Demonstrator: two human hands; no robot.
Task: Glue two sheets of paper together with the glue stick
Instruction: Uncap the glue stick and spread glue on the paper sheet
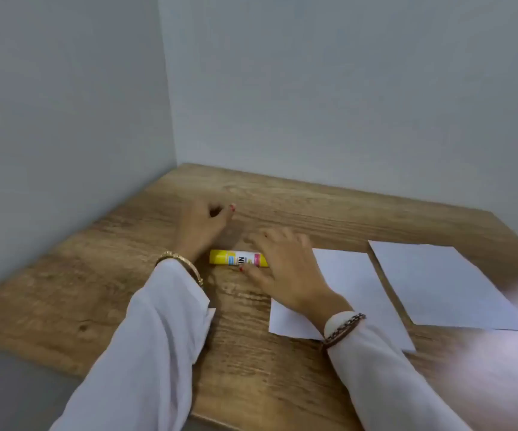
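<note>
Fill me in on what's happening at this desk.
A person in white sleeves is reaching for a yellow glue stick lying on its side on the wooden desk. The right hand touches its end; the left hand rests beside it, holding nothing. Two white sheets lie flat, apart, unglued.

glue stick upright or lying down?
Lying down: the glue stick rests lengthwise on the table, right hand at one end.
</note>
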